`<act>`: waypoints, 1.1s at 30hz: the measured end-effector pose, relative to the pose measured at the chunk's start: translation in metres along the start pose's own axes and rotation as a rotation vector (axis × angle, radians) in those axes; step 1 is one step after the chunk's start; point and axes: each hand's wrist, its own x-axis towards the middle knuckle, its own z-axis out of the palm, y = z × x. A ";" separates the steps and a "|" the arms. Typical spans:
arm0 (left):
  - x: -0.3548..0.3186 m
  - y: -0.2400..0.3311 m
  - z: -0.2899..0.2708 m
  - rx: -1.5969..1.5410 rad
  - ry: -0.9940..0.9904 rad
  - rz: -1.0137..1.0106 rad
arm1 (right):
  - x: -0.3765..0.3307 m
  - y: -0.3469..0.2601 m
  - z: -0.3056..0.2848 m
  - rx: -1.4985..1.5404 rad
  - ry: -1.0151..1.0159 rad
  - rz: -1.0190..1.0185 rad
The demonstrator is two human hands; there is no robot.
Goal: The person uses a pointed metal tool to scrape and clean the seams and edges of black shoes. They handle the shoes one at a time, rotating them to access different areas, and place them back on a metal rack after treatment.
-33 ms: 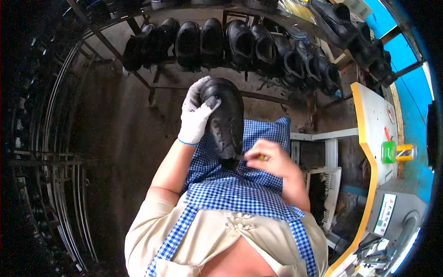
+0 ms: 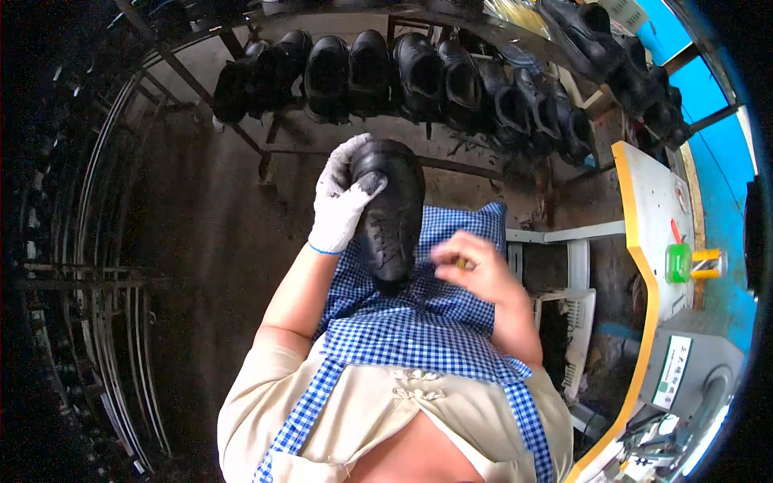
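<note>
Black shoe stood long-axis vertical over my apron, gloved left hand clamped on its upper end, bare right hand loosely curled just beside its lower end, grip unclear.

Cam: on my head, left of 2 side-by-side cams.
Looks: down past my chest at my lap.
Near: close; my blue check apron fills the middle.
Far: row of black shoes at top.
Edges: bendy, dark round rim.
Other view: just 1 pic here.
</note>
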 end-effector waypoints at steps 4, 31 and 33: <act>-0.011 0.027 0.002 0.074 -0.198 -0.018 | 0.022 -0.033 -0.018 -0.015 0.256 0.019; -0.033 0.041 0.008 0.150 -0.323 -0.163 | 0.043 -0.081 -0.031 -0.533 0.230 -0.218; -0.032 0.041 0.009 0.167 -0.303 -0.173 | 0.044 -0.078 -0.030 -0.571 0.249 -0.215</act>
